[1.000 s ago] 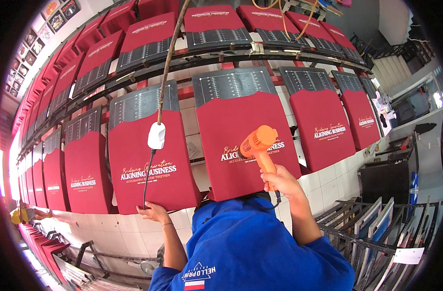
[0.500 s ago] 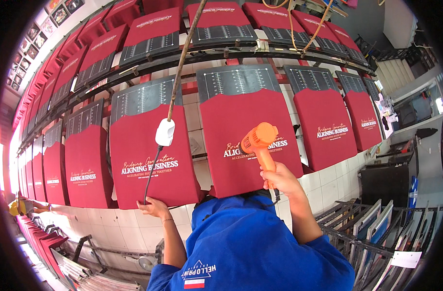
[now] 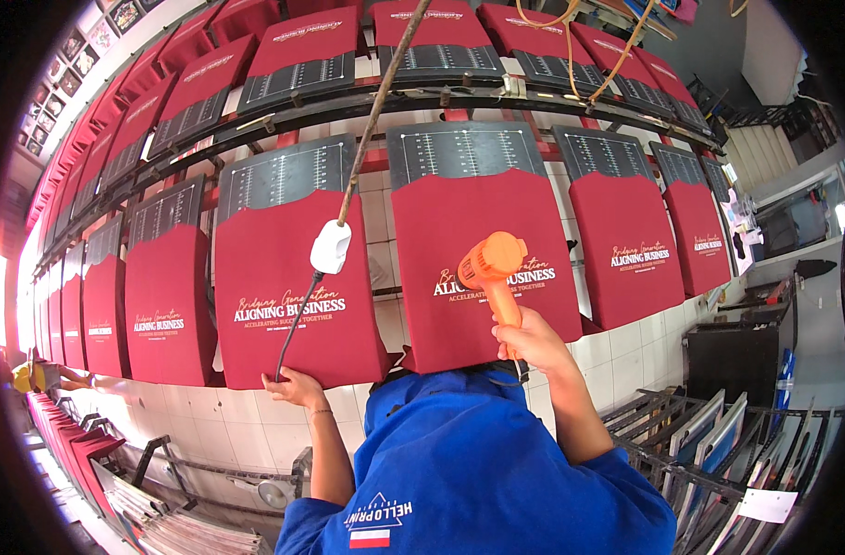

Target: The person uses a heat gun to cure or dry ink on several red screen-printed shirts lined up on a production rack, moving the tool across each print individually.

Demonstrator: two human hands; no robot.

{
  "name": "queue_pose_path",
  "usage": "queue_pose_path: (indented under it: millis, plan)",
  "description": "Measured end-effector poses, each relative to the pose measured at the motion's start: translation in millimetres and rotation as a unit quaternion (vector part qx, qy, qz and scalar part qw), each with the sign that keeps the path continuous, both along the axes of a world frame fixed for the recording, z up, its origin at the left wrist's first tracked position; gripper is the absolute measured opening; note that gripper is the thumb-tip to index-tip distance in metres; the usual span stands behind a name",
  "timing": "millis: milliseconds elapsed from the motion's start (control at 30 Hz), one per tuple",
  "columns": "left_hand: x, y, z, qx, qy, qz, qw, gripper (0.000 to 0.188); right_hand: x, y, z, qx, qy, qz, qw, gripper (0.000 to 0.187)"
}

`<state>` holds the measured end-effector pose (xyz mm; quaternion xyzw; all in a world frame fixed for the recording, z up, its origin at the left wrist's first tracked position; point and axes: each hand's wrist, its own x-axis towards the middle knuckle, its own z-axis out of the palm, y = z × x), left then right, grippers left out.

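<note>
My right hand (image 3: 534, 340) is closed round the handle of an orange heat gun (image 3: 498, 259). Its head is over the white and gold print of a dark red shirt (image 3: 487, 208), hiding part of the lettering. That shirt is stretched on a dark board with ruled marks. To the left, my left hand (image 3: 298, 388) grips a thin black cord (image 3: 293, 335) at the lower edge of a neighbouring red shirt (image 3: 284, 240). The cord rises to a white plug connector (image 3: 330, 247), which hangs above that shirt from a brown, rod-like line (image 3: 376, 116).
More shirt-covered boards (image 3: 168, 305) stand in rows on both sides and behind a black metal rail (image 3: 348, 108). A black rack (image 3: 691, 453) with framed screens is at the lower right. Orange hoses (image 3: 617, 69) hang at the upper right.
The shirts and boards sit slightly further right in the picture, as does the white connector. The heat gun has shifted slightly left against the print. Both hands keep their holds.
</note>
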<state>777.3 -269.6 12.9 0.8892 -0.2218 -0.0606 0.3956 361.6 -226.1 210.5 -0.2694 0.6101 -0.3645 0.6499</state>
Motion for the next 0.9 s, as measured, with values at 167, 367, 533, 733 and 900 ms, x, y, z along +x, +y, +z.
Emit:
queue_pose_path:
  millis: [167,367,533,733,900]
  plan:
    - [3,0,-5,0.003,-0.008,0.002,1.0,0.053,1,-3,1,0.006,-0.014,0.017,1.0,0.027]
    - [2,1,-5,-0.014,-0.003,0.0,1.0,0.052,1,-6,1,0.015,-0.005,0.037,0.999,0.026]
    - [1,0,-4,-0.018,0.011,0.005,1.0,0.052,6,-7,0,0.002,-0.009,0.042,0.999,0.025]
    - [6,1,-9,-0.017,-0.004,-0.001,1.0,0.052,11,-10,2,-0.001,0.005,0.055,0.998,0.026]
    - [2,0,-6,-0.014,0.007,0.004,1.0,0.053,17,-11,-2,-0.005,0.012,0.052,0.999,0.026]
